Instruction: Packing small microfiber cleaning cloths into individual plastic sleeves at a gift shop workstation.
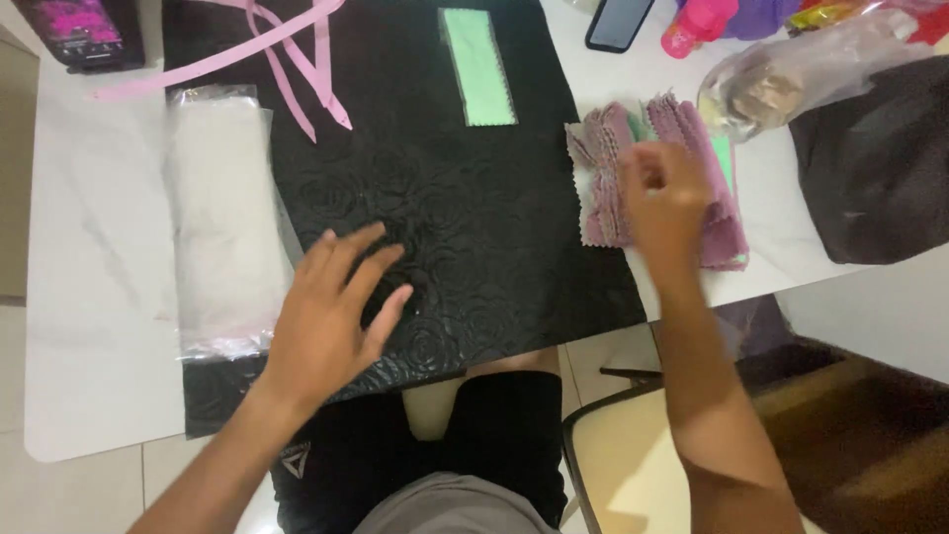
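Left hand: the left hand [331,316] lies palm down on the black embossed mat [465,227], fingers spread and loose, gripping nothing.
Right hand: the right hand [664,198] rests over the mauve cloth stack [613,173], fingers curled down into the pieces; it is blurred, so I cannot tell whether it pinches 1 piece or only presses on them.
Mauve cloth stack: 2 fanned bundles of zigzag-edged mauve squares lie under and on both sides of the right hand, on the white table [89,297] just past the mat's edge; a strip of green shows among the bundle on the far side of the hand.
Black embossed mat: it has a raised rose pattern, spreads between the 2 hands and hangs over the table's near edge below the left wrist.
Green cloth strip [478,67]: it lies flat on the mat, well beyond both hands, closer to the right one.
Clear bag of white material [222,218]: just outside the left hand, lying partly on the mat's edge.
Pink ribbon [287,59]: looped on the mat far beyond the left hand's fingertips.
Beyond the right hand: a dark phone [618,22], a pink bottle [697,25], a clear plastic bag [791,74] and a dark brown cloth [880,168].
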